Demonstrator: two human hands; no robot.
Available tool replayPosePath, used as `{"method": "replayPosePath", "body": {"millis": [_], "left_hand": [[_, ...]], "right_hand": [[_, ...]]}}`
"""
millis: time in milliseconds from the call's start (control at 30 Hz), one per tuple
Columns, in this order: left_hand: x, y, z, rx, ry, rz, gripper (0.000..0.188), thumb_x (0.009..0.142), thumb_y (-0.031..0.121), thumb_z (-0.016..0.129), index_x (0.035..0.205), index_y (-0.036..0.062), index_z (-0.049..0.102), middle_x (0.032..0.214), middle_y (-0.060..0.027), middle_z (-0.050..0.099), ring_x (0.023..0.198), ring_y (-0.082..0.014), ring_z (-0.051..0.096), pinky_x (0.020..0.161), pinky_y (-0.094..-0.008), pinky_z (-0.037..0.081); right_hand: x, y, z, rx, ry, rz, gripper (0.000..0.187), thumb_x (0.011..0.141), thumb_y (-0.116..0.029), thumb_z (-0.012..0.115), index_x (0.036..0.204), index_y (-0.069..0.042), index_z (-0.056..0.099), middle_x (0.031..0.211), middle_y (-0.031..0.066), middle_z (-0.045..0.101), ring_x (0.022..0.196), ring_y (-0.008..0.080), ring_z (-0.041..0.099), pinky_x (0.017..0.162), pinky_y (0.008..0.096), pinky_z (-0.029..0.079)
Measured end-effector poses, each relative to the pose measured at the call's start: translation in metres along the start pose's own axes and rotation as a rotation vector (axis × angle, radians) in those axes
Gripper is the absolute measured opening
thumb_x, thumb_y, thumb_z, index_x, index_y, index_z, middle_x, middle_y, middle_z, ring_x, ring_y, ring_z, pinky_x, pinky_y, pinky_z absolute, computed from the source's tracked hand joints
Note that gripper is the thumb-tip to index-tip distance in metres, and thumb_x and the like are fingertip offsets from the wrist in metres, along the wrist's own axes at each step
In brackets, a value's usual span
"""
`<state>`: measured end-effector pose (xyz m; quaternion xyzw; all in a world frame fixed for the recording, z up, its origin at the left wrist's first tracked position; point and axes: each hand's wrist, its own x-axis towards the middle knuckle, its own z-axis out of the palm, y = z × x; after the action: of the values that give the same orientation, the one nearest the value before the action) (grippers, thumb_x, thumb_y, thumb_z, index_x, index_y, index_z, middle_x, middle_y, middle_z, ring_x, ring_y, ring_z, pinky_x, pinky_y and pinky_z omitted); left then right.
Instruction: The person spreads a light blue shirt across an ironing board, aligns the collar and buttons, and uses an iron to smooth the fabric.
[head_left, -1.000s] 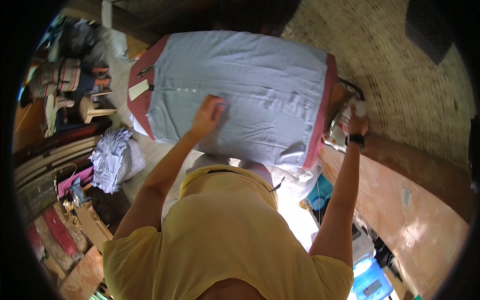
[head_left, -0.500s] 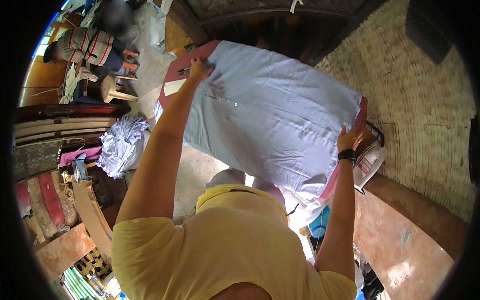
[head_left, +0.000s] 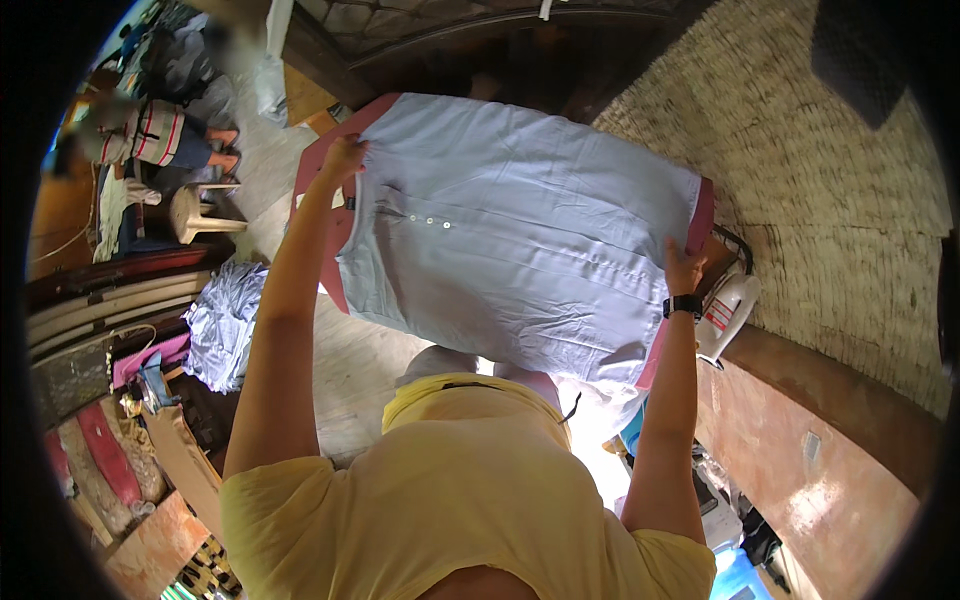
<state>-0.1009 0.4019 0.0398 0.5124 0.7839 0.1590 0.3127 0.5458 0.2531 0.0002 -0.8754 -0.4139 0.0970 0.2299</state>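
A light blue-grey shirt (head_left: pixel 520 230) with a few white buttons lies spread over a dark red padded board (head_left: pixel 318 160). At its upper left edge, by the shoulder and neckline, my left hand (head_left: pixel 345 157) is closed on the cloth. My right hand (head_left: pixel 684 270), with a black watch (head_left: pixel 683 306) on the wrist, grips the hem at the right end; some of its fingertips are hidden. The open neckline shows beside my left forearm, which partly covers a small pale card (head_left: pixel 337 198) on the board.
A white iron (head_left: pixel 728 312) stands just past the board's right end. Crumpled blue cloth (head_left: pixel 228 325) is heaped at the left. Farther left are a beige plastic stool (head_left: pixel 195 212) and another person in a striped top (head_left: pixel 155 132). A dark wooden frame (head_left: pixel 470 75) borders the far side.
My left hand has moved left to the shirt's shoulder edge, and the neckline now shows spread out. My right hand stays at the hem. The whole view has shifted slightly.
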Motion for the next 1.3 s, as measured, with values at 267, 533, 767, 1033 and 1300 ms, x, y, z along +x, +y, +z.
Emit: {"method": "replayPosePath", "body": {"millis": [267, 533, 767, 1033, 1300], "left_hand": [[-0.004, 0.066, -0.017, -0.793, 0.05, 0.224, 0.036, 0.099, 0.012, 0.054, 0.131, 0.0016, 0.045, 0.111, -0.0076, 0.059, 0.082, -0.0203, 0.066, 0.069, -0.0319, 0.06], [0.042, 0.129, -0.035, -0.176, 0.508, 0.613, 0.026, 0.088, 0.0, 0.055, 0.114, 0.0029, 0.056, 0.106, -0.0209, 0.062, 0.098, -0.0286, 0.062, 0.085, -0.0335, 0.047], [-0.048, 0.064, 0.012, 0.133, 0.428, 0.927, 0.052, 0.084, 0.003, 0.067, 0.132, 0.0029, 0.047, 0.125, -0.0196, 0.05, 0.108, -0.0393, 0.054, 0.091, -0.0413, 0.047], [-0.171, -0.128, 0.063, -0.063, 0.375, 0.275, 0.029, 0.09, 0.025, 0.067, 0.097, -0.0005, 0.057, 0.088, -0.0186, 0.058, 0.085, -0.035, 0.057, 0.073, -0.0429, 0.046], [-0.225, -0.079, 0.083, -0.247, 0.522, 0.248, 0.026, 0.091, 0.017, 0.067, 0.093, -0.0001, 0.048, 0.072, -0.0161, 0.053, 0.06, -0.0269, 0.047, 0.057, -0.0344, 0.043]], "right_hand": [[0.017, 0.009, -0.035, 0.294, 0.027, -0.362, 0.056, 0.086, -0.04, 0.072, 0.119, 0.004, 0.061, 0.112, 0.0191, 0.067, 0.098, 0.0264, 0.062, 0.088, 0.0396, 0.048], [0.135, -0.092, -0.048, 0.2, 0.138, -0.348, 0.047, 0.09, -0.043, 0.065, 0.105, 0.002, 0.066, 0.095, 0.0228, 0.07, 0.087, 0.0348, 0.068, 0.076, 0.0424, 0.052], [0.052, -0.042, -0.037, -0.325, 0.04, -0.418, 0.05, 0.092, -0.046, 0.057, 0.114, -0.001, 0.059, 0.107, 0.0248, 0.063, 0.098, 0.0431, 0.06, 0.084, 0.0497, 0.047], [-0.142, 0.081, -0.032, 0.12, -0.132, -0.214, 0.036, 0.085, -0.033, 0.074, 0.087, -0.001, 0.057, 0.07, 0.0114, 0.06, 0.062, 0.024, 0.06, 0.058, 0.0387, 0.047], [-0.149, 0.067, -0.044, 0.627, -0.074, 0.219, 0.027, 0.083, -0.016, 0.076, 0.08, -0.001, 0.053, 0.067, 0.0055, 0.057, 0.048, 0.0149, 0.058, 0.043, 0.0276, 0.044]]}}
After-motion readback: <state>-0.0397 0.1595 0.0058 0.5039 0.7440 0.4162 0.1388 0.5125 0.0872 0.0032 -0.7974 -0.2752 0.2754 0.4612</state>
